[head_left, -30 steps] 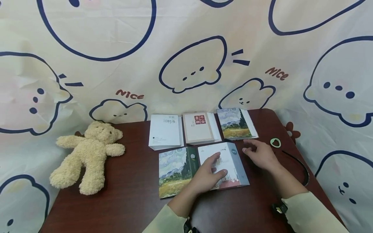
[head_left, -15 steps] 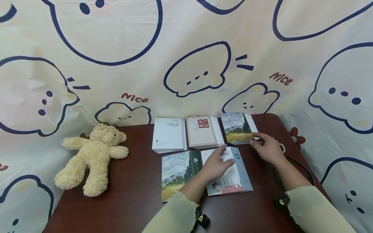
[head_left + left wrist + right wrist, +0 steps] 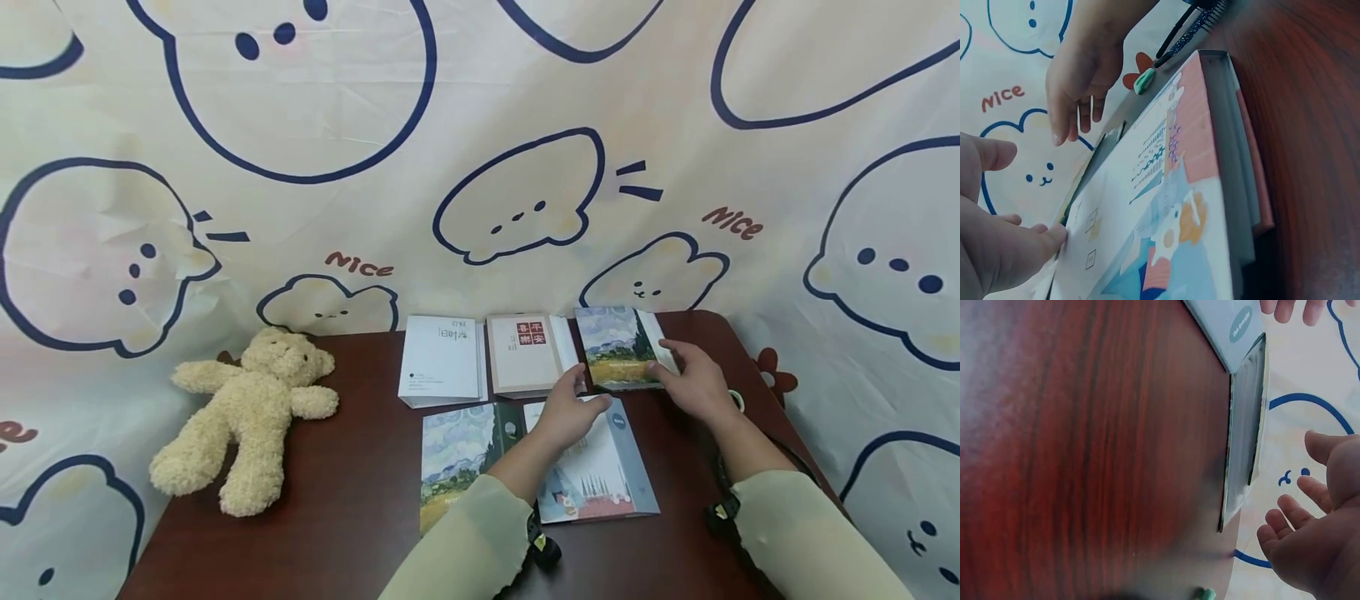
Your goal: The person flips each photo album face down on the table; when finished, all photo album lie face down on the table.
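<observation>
My right hand (image 3: 693, 385) is at the right edge of the back-right photo album (image 3: 609, 346), which has a painted landscape cover. In the right wrist view its fingers are spread and loosely bent above the album's edge, with no clear grip. My left hand (image 3: 566, 417) hovers over the far part of a white and blue album (image 3: 592, 487), thumb and fingers apart. A pink and white cover picture shows on that album in the left wrist view. Left of it lies another landscape album (image 3: 457, 458), partly covered by my left forearm.
At the back stand a white album (image 3: 438, 367) and a beige one (image 3: 517, 362) with red characters. A cream teddy bear (image 3: 255, 417) lies on the left of the dark wooden table (image 3: 337, 517). A green ring (image 3: 738, 402) and a black band lie behind my right wrist.
My right hand has moved from in front of the back-right album to its right edge. My left hand has shifted further back over the white and blue album. The head view has tilted upward slightly.
</observation>
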`<state>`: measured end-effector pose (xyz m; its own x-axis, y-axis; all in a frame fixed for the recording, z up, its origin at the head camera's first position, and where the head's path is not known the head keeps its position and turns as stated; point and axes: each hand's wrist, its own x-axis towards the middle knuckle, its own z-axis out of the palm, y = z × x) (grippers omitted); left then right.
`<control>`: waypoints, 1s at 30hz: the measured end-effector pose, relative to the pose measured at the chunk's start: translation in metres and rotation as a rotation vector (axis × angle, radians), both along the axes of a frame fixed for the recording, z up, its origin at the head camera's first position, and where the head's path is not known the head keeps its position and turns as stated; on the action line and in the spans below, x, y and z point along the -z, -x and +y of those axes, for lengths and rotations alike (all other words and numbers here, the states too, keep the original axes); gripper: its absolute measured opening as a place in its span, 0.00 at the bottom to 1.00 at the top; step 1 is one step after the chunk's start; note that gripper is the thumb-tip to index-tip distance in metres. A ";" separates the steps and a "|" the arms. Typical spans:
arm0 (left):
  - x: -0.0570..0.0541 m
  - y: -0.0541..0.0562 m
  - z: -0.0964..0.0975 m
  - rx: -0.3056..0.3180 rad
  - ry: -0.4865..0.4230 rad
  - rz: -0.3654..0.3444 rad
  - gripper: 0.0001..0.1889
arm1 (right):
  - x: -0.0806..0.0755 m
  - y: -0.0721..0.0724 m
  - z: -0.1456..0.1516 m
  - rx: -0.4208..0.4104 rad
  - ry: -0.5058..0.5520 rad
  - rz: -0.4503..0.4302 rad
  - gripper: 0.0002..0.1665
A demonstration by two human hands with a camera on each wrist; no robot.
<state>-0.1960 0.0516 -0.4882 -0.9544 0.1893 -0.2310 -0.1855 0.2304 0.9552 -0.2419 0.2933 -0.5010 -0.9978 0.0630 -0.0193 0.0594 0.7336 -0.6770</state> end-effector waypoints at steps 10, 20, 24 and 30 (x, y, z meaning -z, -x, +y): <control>0.002 0.015 0.011 -0.054 -0.061 -0.059 0.39 | 0.005 0.012 0.006 -0.029 -0.034 -0.068 0.51; -0.001 0.027 0.017 -0.056 -0.049 -0.100 0.39 | 0.012 0.025 0.006 -0.074 -0.076 -0.129 0.55; 0.002 0.031 0.018 -0.059 -0.079 -0.124 0.39 | 0.012 0.028 0.003 -0.069 -0.065 -0.141 0.54; 0.003 0.035 0.019 -0.060 -0.109 -0.154 0.39 | 0.015 0.034 0.002 -0.078 -0.074 -0.143 0.54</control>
